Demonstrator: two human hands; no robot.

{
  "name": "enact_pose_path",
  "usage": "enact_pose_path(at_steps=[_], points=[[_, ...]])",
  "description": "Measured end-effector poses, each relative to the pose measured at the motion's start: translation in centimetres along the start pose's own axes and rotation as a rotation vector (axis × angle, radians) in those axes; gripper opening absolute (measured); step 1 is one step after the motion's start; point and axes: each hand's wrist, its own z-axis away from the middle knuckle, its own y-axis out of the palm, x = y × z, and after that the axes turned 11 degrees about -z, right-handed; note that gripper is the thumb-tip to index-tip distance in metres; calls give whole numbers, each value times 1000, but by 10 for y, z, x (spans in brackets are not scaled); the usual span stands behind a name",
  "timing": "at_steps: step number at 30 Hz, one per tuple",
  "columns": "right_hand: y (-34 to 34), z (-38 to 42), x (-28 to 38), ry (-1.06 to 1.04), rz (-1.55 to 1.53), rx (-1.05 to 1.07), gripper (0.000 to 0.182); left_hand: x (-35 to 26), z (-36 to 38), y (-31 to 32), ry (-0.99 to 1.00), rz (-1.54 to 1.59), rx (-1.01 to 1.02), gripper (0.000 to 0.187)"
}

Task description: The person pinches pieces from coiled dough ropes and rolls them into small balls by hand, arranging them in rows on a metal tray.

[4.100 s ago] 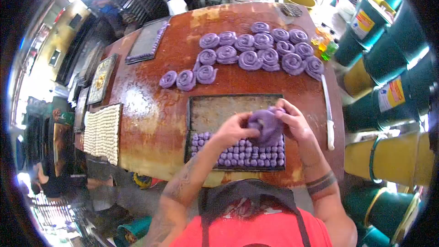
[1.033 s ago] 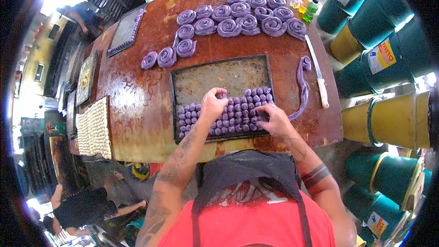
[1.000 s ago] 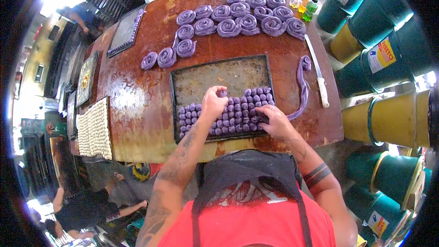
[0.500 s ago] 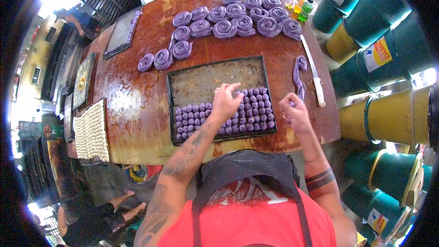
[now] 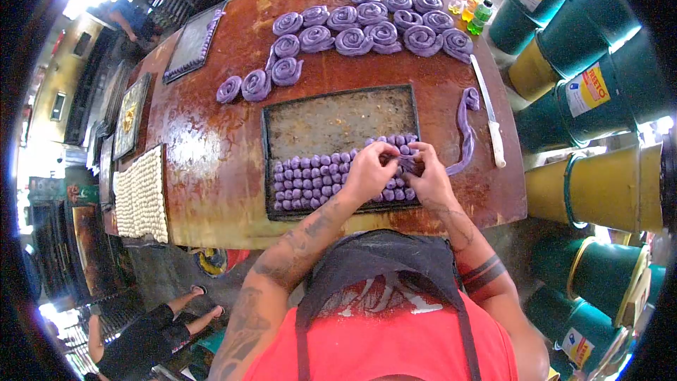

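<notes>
My left hand and my right hand are close together over the right side of a dark metal baking tray. The right hand is closed on a rope of purple dough, whose tail trails right and away across the table. Between the hands, my left fingers pinch the dough's near end, partly hidden by the fingers. Rows of small purple dough balls fill the near half of the tray; its far half shows bare, stained metal.
Coiled purple dough ropes lie across the far table. A white-handled knife rests at right, near small bottles. Pale dough balls and other trays are at left. Drums line the right; people are at left.
My right hand has moved left over the tray, bringing the dough rope's near end to my left hand. My left hand has shifted slightly right and nearer, and its fingers have closed.
</notes>
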Motion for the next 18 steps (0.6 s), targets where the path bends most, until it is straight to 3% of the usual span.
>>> enact_pose_path(at_steps=[2, 6, 7, 9, 10, 11, 12, 14, 15, 18], points=[[-4, 0, 0, -4, 26, -25, 26, 8, 5, 7, -274, 295, 87, 23], [-1, 3, -1, -21, 118, 133, 21, -1, 7, -9, -486, 391, 387, 26], [-9, 2, 10, 37, 74, 210, 21, -2, 6, -21, -391, 373, 397, 23], [-21, 0, -6, 86, 53, 63, 21, 6, 9, -48, -426, -150, 190, 19], [-25, -2, -11, 104, 41, -5, 21, 41, 7, -55, -398, -88, 44, 18], [-26, 1, -4, 99, 33, 2, 23, 50, 5, -67, -376, -222, -84, 19], [-25, 3, -9, -67, 110, 46, 26, 55, 1, -72, -489, -113, -116, 21], [-23, 6, -25, -402, 272, 136, 31, 95, -7, -57, -163, -251, -317, 21], [-26, 7, -36, -448, 451, 158, 35, 92, -12, -54, -172, -288, -305, 20], [-34, 11, -39, -307, 480, 162, 37, 68, -19, -38, -190, -434, -221, 19]])
